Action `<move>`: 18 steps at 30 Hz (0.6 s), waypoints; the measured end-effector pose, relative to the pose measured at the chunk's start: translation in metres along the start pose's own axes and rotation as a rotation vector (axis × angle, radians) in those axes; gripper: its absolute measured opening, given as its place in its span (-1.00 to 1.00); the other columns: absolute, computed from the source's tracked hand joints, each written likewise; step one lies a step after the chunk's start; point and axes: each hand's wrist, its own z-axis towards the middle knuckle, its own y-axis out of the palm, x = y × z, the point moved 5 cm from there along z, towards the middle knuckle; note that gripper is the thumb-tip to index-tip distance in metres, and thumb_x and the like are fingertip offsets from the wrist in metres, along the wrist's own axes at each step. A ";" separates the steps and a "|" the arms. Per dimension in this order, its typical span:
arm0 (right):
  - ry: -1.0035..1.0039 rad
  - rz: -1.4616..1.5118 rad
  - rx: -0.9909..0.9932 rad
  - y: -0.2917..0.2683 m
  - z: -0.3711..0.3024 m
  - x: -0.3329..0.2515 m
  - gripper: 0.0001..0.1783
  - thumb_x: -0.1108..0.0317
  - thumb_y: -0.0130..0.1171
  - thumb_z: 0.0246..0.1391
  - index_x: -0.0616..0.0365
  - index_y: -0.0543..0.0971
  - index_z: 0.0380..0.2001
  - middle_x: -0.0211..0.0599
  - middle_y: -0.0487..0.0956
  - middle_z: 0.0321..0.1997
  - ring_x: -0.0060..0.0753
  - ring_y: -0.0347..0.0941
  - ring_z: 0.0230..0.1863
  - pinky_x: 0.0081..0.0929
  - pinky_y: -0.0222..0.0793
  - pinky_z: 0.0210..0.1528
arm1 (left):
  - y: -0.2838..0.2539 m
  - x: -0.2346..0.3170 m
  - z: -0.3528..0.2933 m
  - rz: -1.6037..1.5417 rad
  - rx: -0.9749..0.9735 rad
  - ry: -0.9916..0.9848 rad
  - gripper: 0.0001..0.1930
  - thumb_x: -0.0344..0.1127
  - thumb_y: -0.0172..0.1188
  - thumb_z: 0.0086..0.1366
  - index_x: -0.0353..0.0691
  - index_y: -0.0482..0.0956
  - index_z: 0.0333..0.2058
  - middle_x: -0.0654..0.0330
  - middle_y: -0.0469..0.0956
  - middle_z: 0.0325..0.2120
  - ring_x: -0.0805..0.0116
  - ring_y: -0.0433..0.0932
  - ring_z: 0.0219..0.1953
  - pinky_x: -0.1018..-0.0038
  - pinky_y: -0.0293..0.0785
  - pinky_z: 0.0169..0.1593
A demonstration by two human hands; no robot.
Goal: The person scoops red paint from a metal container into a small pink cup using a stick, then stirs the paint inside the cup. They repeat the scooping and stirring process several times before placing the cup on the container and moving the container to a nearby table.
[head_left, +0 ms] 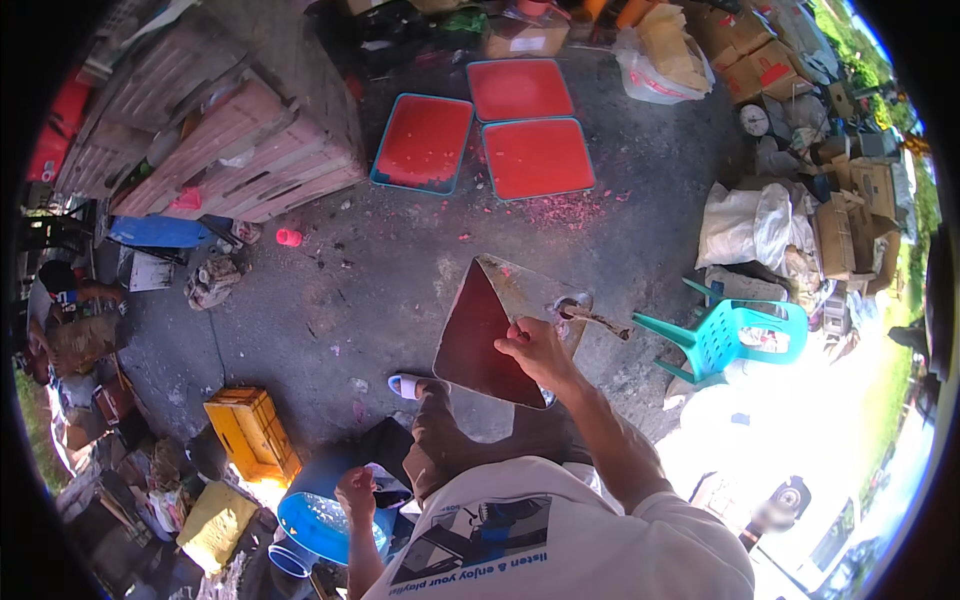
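In front of my legs is a square, box-like container with greyish sides and a dark red inner face, standing tilted. My right hand is closed at its upper edge, fingers curled around the rim. A ragged stick juts from a round opening on its grey side. My left hand is down at my left with its fingers curled, above a blue basin. Whatever that hand holds, if anything, I cannot make out.
Red-filled trays lie ahead on the floor near scattered pink-red bits. A green plastic chair lies tipped at right. A yellow crate stands at left. White sacks and cardboard boxes line the right side. Another person is far left.
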 end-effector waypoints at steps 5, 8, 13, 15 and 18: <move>0.125 0.157 0.209 -0.147 0.003 0.059 -0.58 0.07 0.43 0.10 0.28 0.66 -0.31 0.01 0.67 -0.39 -0.07 0.68 -0.28 -0.12 0.52 -0.18 | 0.231 0.313 0.007 -0.281 -0.668 0.254 -0.72 -0.42 0.35 0.46 -0.44 0.65 0.06 0.01 0.75 -0.12 0.27 0.75 -0.07 0.38 0.69 0.08; 0.215 0.209 0.330 -0.228 0.010 0.094 -0.58 0.07 0.38 0.13 0.30 0.69 -0.28 0.10 0.69 -0.36 -0.07 0.71 -0.26 -0.12 0.54 -0.17 | 0.378 0.435 -0.045 -0.107 -1.055 0.439 -0.60 -0.33 0.29 0.53 -0.44 0.55 0.21 0.01 0.66 0.08 0.28 0.65 0.12 0.34 0.53 0.29; 0.221 0.306 0.500 -0.368 0.032 0.132 -0.56 0.05 0.33 0.17 0.32 0.72 -0.25 0.15 0.70 -0.34 0.01 0.73 -0.23 -0.10 0.56 -0.14 | 0.575 0.571 -0.107 -0.352 -1.319 0.201 -0.66 -0.25 0.28 0.55 -0.29 0.55 0.17 0.15 0.60 0.09 0.36 0.52 0.22 0.37 0.40 0.33; 0.289 0.311 0.609 -0.416 0.024 0.147 -0.56 0.06 0.33 0.16 0.33 0.72 -0.24 0.15 0.71 -0.33 0.02 0.73 -0.22 -0.11 0.56 -0.14 | 0.623 0.609 -0.142 -0.398 -1.460 0.199 -0.81 -0.27 0.27 0.55 -0.20 0.60 0.02 0.26 0.59 -0.04 0.44 0.53 0.11 0.42 0.41 0.25; 0.091 0.145 0.710 -0.509 0.033 0.154 -0.57 0.09 0.31 0.19 0.36 0.70 -0.29 0.10 0.71 -0.34 -0.05 0.72 -0.27 -0.15 0.53 -0.22 | 0.696 0.671 -0.171 -0.377 -1.500 0.243 -0.93 -0.32 0.24 0.53 -0.16 0.60 -0.13 0.31 0.58 -0.20 0.51 0.54 -0.07 0.43 0.47 0.09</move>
